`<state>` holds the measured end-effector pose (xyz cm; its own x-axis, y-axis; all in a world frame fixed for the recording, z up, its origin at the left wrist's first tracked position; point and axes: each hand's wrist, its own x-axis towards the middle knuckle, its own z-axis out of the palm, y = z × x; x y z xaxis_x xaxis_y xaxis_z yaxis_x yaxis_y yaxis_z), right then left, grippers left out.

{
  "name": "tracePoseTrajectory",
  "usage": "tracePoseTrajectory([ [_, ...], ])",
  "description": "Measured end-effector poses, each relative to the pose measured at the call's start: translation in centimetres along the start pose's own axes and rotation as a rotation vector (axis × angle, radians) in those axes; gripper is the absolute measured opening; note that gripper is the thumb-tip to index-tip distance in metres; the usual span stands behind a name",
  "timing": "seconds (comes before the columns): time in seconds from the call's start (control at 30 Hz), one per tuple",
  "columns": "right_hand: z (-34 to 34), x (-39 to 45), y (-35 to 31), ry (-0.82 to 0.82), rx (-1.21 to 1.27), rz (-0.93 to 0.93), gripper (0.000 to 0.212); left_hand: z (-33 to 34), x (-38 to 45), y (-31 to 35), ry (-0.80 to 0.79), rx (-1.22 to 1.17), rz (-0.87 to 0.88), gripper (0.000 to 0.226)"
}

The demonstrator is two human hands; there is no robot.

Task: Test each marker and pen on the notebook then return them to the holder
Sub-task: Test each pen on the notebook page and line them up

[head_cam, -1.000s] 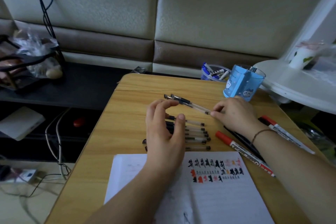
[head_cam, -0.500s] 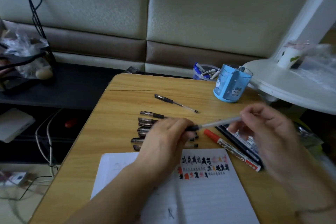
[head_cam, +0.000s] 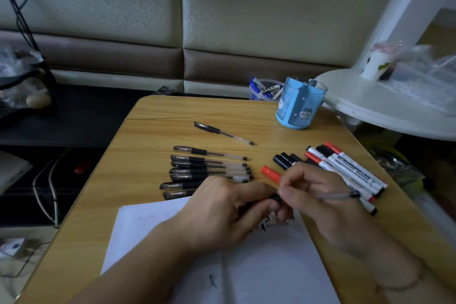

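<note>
Both hands hold one black gel pen [head_cam: 333, 196] above the open notebook [head_cam: 158, 224]. My left hand [head_cam: 229, 207] grips its black capped end. My right hand [head_cam: 318, 197] pinches the clear barrel, whose tail points right. A row of several black gel pens [head_cam: 209, 168] lies just beyond my left hand, and one more pen [head_cam: 222, 133] lies apart, farther back. Several whiteboard markers [head_cam: 345, 165] with red and black caps lie at the right. The blue holder [head_cam: 299, 106] stands empty at the far right of the table.
The wooden table [head_cam: 148, 136] drops off at its left edge onto cables and a dark shelf. A clear cup with blue markers [head_cam: 264, 89] sits behind the holder. A white round side table [head_cam: 370, 108] with a cup crowds the right.
My right hand lifted a pen from the far row and brought it toward me. Both hands now grip it over the notebook, close together.
</note>
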<state>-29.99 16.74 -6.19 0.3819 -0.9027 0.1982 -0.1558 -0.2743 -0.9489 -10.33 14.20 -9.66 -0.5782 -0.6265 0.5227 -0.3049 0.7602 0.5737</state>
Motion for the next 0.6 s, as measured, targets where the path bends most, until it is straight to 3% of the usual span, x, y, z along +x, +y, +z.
tracePoseTrajectory([
  [0.27, -0.3, -0.9, 0.3, -0.018, -0.071, -0.060, 0.012, 0.3, 0.1, 0.0, -0.074, -0.129, -0.044, 0.025],
  [0.47, -1.2, -1.3, -0.1, -0.058, -0.370, -0.163, 0.010, 0.6, -0.1, -0.3, -0.121, -0.212, -0.070, 0.025],
  [0.6, -1.7, -2.3, -0.1, 0.108, -0.031, -0.102, 0.025, 0.4, -0.8, -0.6, 0.011, -0.209, -0.121, 0.024],
])
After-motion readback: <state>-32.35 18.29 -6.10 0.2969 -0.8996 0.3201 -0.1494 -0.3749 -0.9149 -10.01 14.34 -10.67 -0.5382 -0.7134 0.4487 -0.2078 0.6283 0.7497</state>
